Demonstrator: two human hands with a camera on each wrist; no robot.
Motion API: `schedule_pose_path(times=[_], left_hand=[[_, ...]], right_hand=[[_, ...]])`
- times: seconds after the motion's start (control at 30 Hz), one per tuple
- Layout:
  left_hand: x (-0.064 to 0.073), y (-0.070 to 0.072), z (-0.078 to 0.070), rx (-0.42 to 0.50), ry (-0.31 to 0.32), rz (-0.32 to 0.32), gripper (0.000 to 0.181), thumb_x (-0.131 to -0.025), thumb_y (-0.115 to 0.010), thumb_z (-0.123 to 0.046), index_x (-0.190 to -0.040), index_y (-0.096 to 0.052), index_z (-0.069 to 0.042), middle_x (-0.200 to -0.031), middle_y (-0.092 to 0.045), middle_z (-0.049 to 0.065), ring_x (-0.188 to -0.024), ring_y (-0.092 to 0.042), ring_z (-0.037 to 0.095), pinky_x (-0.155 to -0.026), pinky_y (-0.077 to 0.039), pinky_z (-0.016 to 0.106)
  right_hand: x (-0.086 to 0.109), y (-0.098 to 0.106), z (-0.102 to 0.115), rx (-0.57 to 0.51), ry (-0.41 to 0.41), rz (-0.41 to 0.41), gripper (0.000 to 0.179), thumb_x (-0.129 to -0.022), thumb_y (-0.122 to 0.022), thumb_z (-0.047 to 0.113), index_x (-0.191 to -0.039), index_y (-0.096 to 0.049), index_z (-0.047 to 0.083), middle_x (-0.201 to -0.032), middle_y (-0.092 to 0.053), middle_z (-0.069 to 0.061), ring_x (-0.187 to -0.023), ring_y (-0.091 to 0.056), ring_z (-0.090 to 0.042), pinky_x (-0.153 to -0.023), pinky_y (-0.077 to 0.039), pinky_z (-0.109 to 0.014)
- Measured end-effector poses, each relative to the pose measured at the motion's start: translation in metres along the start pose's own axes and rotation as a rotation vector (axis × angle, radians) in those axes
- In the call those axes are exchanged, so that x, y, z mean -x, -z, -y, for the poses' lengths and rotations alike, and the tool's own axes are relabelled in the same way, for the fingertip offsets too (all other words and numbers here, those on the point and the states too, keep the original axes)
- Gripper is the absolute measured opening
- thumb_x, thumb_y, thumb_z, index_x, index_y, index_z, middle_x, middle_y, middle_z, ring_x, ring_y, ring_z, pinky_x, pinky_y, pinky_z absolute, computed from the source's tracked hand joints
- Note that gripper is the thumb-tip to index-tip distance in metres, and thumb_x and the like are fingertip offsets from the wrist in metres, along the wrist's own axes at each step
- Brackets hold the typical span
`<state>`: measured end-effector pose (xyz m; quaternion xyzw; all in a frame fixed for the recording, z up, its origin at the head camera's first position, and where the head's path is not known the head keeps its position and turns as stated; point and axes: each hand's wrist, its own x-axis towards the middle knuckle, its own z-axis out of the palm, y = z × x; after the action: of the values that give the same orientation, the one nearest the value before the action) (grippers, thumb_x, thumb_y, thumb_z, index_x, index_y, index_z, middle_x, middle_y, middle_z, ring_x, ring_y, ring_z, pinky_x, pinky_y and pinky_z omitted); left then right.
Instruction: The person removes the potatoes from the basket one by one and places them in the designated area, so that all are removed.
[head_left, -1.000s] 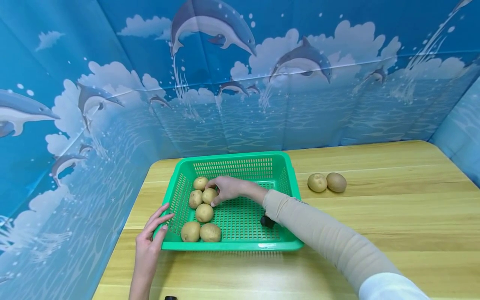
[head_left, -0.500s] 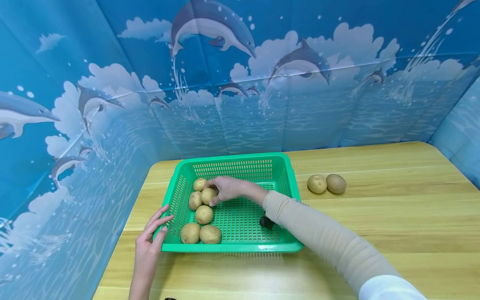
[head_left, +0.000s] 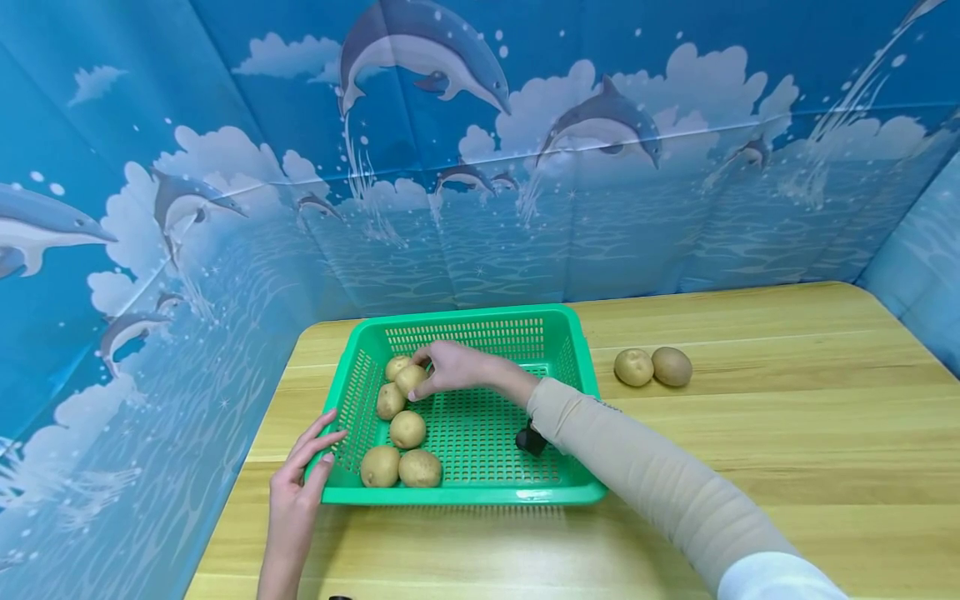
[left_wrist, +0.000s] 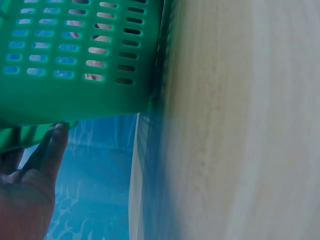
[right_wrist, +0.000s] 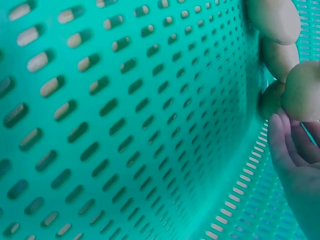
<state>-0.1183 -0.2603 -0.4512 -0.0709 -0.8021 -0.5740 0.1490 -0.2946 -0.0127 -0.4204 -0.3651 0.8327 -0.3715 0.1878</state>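
"What does the held potato [head_left: 408, 381] look like?"

"Pale yellow-brown, roundish and smooth. It's inside the green basket [head_left: 465, 496], towards the far left corner, close to other potatoes [head_left: 390, 402]. Whether it touches them, I can't tell."

"And the hands?"

"The right hand [head_left: 455, 367] pinches it between thumb and fingers, spread about as wide as the potato. The left hand [head_left: 297, 483] isn't clenched: its fingers look fairly straight and rest on the basket's left rim."

"Anything outside?"

"Two more potatoes [head_left: 633, 367] sit side by side on the wooden table [head_left: 787, 433], right of the basket, with a dolphin-print sheet [head_left: 645, 225] behind."
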Motion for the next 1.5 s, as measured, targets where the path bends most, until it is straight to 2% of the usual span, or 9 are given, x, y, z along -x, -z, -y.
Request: schedule_pose_path(times=[0.13, 0.27, 0.5, 0.9, 1.23, 1.5], left_hand=[[0.0, 0.0, -0.001, 0.003, 0.0, 0.009, 0.027, -0.099, -0.05, 0.004, -0.12, -0.067, 0.0, -0.147, -0.048, 0.003, -0.141, -0.034, 0.017, -0.104, -0.032, 0.018], [0.0, 0.0, -0.001, 0.003, -0.004, 0.011, 0.027, -0.098, -0.05, 0.005, -0.12, -0.067, 0.0, -0.147, -0.048, 0.005, -0.141, -0.034, 0.018, -0.104, -0.032, 0.018], [-0.001, -0.001, 0.001, 0.0, -0.008, -0.006, 0.028, -0.098, -0.051, 0.006, -0.12, -0.067, 0.001, -0.147, -0.048, 0.007, -0.141, -0.035, 0.018, -0.103, -0.033, 0.018], [0.0, 0.0, 0.0, -0.004, -0.01, -0.001, 0.028, -0.098, -0.051, 0.005, -0.119, -0.067, -0.001, -0.146, -0.049, 0.004, -0.14, -0.035, 0.017, -0.104, -0.033, 0.018], [-0.001, 0.0, 0.001, -0.022, -0.007, -0.007, 0.028, -0.098, -0.052, 0.004, -0.12, -0.068, -0.002, -0.146, -0.049, 0.003, -0.14, -0.035, 0.017, -0.102, -0.034, 0.017], [0.0, 0.0, 0.0, -0.018, -0.002, -0.003, 0.028, -0.098, -0.051, 0.004, -0.12, -0.068, -0.001, -0.146, -0.049, 0.003, -0.141, -0.035, 0.017, -0.103, -0.033, 0.018]], right_hand=[[-0.001, 0.001, 0.0, 0.019, 0.005, -0.034, 0.042, -0.082, -0.079, 0.033, -0.113, -0.069, 0.009, -0.098, -0.068, 0.005, -0.087, -0.063, -0.011, -0.074, -0.051, -0.024], [-0.001, 0.001, 0.0, 0.036, -0.004, -0.052, 0.039, -0.08, -0.08, 0.039, -0.108, -0.069, 0.013, -0.094, -0.067, 0.007, -0.083, -0.061, -0.01, -0.072, -0.05, -0.025], [-0.001, 0.003, 0.0, -0.024, 0.015, -0.065, 0.041, -0.081, -0.079, 0.038, -0.114, -0.066, 0.019, -0.1, -0.066, 0.007, -0.093, -0.06, -0.01, -0.075, -0.051, -0.027], [0.002, 0.008, 0.006, -0.117, 0.062, -0.064, 0.037, -0.081, -0.08, 0.03, -0.112, -0.067, 0.014, -0.098, -0.067, 0.004, -0.088, -0.063, -0.019, -0.072, -0.052, -0.027], [0.006, 0.016, 0.013, -0.17, 0.066, -0.078, 0.041, -0.084, -0.078, 0.031, -0.119, -0.065, 0.014, -0.11, -0.063, 0.002, -0.103, -0.063, -0.021, -0.079, -0.053, -0.028], [0.009, 0.019, 0.022, -0.198, 0.111, -0.095, 0.042, -0.087, -0.077, 0.025, -0.124, -0.061, 0.012, -0.114, -0.063, 0.0, -0.104, -0.062, -0.019, -0.084, -0.051, -0.027]])
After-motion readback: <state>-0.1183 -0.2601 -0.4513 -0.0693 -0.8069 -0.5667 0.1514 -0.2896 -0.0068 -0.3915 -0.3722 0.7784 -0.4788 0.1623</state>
